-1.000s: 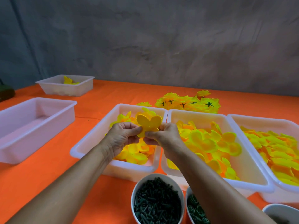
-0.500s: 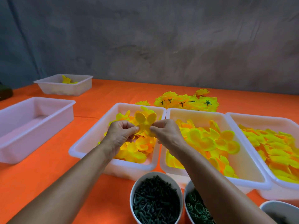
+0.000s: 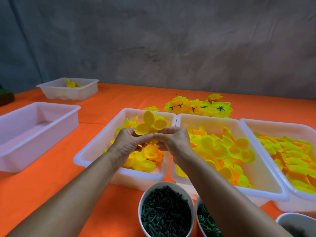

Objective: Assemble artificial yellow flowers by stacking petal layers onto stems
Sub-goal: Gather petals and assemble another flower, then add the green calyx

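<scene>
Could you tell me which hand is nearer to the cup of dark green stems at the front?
Right. The right hand is almost directly behind the cup of stems, over the seam between two petal trays; the left hand sits further left.

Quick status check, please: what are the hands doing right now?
Left hand and right hand both pinch one yellow petal layer. Held above the leftmost petal tray. Nothing in the way.

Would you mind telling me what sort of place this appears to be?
Probably a small craft assembly workbench: white bins of loose yellow petals, a cup of dark green stems, and finished flowers piled on an orange-covered table.
</scene>
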A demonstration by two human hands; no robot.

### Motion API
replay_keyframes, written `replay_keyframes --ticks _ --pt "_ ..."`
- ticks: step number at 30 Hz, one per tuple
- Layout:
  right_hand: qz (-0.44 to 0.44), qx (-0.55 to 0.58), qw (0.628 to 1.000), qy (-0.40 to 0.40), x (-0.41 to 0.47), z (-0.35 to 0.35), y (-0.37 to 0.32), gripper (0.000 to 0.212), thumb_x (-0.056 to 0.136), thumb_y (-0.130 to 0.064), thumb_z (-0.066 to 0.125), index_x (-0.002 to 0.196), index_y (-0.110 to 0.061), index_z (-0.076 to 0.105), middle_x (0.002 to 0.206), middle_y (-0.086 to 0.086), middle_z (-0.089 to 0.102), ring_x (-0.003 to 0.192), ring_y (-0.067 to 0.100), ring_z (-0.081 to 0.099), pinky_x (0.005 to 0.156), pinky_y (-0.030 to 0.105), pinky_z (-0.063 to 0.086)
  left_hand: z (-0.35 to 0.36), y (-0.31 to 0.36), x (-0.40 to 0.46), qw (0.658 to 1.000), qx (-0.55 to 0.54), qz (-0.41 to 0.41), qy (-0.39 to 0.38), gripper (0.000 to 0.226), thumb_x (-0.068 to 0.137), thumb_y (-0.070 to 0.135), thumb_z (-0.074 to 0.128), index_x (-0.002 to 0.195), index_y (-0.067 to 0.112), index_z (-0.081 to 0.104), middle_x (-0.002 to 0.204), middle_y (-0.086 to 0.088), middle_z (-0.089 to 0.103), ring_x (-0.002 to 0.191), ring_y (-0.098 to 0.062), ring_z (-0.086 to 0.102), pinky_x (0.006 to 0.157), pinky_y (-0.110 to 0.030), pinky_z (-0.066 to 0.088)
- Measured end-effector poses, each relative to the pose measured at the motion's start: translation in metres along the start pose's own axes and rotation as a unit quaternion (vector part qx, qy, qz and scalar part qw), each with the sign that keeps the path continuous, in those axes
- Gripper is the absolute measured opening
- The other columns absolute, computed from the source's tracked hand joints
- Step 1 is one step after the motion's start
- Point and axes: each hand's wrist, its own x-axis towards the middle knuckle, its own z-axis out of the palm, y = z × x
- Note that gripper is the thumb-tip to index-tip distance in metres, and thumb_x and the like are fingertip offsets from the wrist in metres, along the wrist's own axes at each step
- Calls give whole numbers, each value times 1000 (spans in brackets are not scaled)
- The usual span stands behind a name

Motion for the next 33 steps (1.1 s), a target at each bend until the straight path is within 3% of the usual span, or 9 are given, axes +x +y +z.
replay_keyframes --ticks 3,7,11,14,18,23,27,30,33 --pt "10 1 1000 -12 1 -3 0 13 78 -5 74 88 2 69 78 18 68 61 22 63 64 35 56 -1 0 1 999 -10 -25 -28 5 80 4 69 77 6 65 54 2 61 50 -10 53 50 -19 44" --pt "51 94 993 -53 1 -7 -2 8 78 4 70 83 3 65 67 13 64 48 16 62 48 21 53 -4 2 3 992 -84 -65 -66 7 82 -3 62 80 3 63 62 -4 60 49 -10 55 49 -18 47" --pt "72 153 983 -72 2 -9 -2 7 78 5 70 79 0 63 59 10 65 44 14 61 47 19 52 -5 3 6 985 -128 -81 -77 8 82 -4 60 81 3 63 64 -6 61 48 -9 56 50 -19 48" --pt "32 76 995 -64 3 -7 0 5 80 0 70 81 -3 66 70 13 67 52 16 64 55 24 56 -2 -2 7 994 -75 -63 -53 3 82 -2 64 84 1 64 66 -7 61 49 -10 55 50 -20 49" --pt "9 -50 998 -39 3 -4 0 13 74 3 70 75 -9 69 84 21 71 71 29 68 75 43 58 1 -5 5 997 -49 -40 -50 6 79 -2 68 81 3 66 63 -3 63 51 -9 58 52 -20 51" --pt "1 -67 997 -38 1 -8 0 15 79 4 66 72 -9 68 72 14 63 53 19 56 62 35 54 1 -1 2 994 -43 -31 -94 9 78 -5 66 81 4 66 64 -3 66 53 -11 61 51 -21 51" --pt "49 67 991 -103 -1 -16 -3 12 80 9 64 78 -2 67 69 11 61 49 17 57 51 23 53 -3 3 3 989 -83 -30 -121 14 76 -6 63 69 6 65 57 -2 59 48 -10 55 47 -19 47" --pt "49 119 984 -127 -2 -19 -3 11 82 9 62 82 0 68 70 11 62 53 18 57 51 21 53 -2 3 4 985 -108 -26 -131 15 73 -3 64 64 9 67 56 -2 58 47 -10 54 46 -19 46" --pt "12 32 996 -86 -1 -14 0 12 84 5 62 87 -4 69 74 13 65 55 18 58 61 29 56 2 -2 5 996 -35 -7 -84 9 77 -1 69 75 7 67 58 -1 63 51 -10 57 49 -21 49"
